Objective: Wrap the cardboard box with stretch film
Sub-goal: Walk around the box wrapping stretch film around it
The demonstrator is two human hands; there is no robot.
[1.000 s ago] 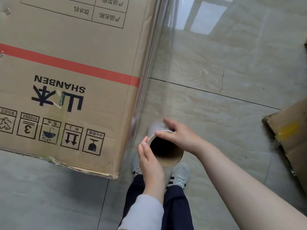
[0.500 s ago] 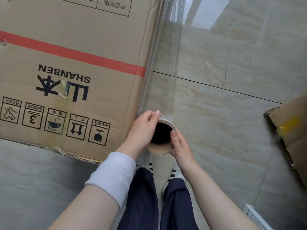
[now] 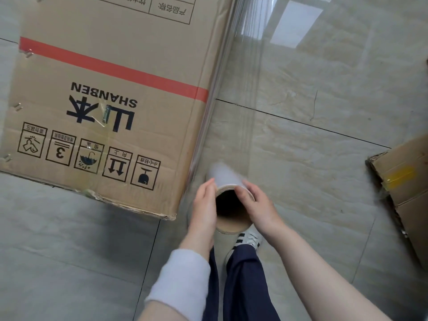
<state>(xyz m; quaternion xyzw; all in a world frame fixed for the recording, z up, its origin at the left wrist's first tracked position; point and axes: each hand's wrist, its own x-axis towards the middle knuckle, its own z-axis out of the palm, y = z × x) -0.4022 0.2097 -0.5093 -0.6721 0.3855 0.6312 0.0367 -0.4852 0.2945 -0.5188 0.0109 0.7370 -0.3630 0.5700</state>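
Glossy tiled floor mirrors a window as a person, seen from their own head camera, wraps a large printed box standing on it. Clear film runs taut from the roll to the box's right-hand vertical edge, where it appears to cling. The roll is held just beside the box's near lower corner, above a striped shoe. The left hand cups the roll's left side with fingers curved round it, while the right hand hooks its fingers over the core's open rim; both grip, neither is spread. A second carton lies well apart to the right. The box's near lower corner is crushed and ragged, and film dragged across it under tension would likely snag or tear. If the pull slackens, the sheet may bunch into a rope rather than lie flat. A loose hold on the smooth core could let the roll drop.
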